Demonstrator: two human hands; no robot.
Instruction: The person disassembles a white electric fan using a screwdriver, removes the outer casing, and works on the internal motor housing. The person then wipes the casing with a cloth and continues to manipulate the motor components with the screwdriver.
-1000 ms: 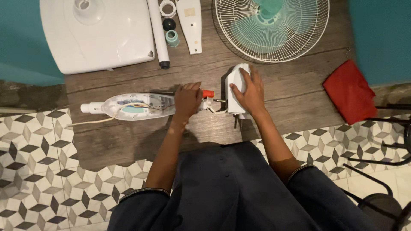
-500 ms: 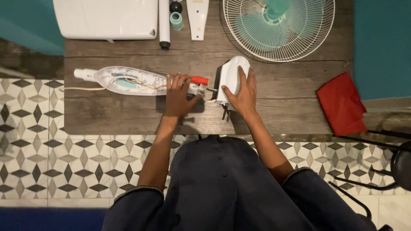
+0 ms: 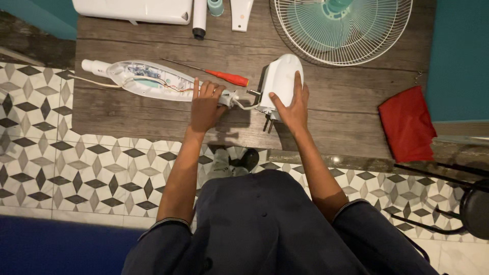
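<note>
On the wooden bench lies an opened white fan neck housing with wires showing inside. My left hand rests on its right end, fingers spread over the joint. My right hand lies flat on the white fan motor casing, gripping its side. Thin wires run between the housing and the casing. A red-handled screwdriver lies just beyond my left hand, apart from it.
A wire fan guard with teal blades lies at the back right. A white fan base, a white pole and a small white part line the back edge. A red cloth lies right. A black stool stands lower right.
The camera view has shifted so the bench sits higher in frame. My left hand has moved off the screwdriver, which now lies bare. My right hand stays on the motor casing.
</note>
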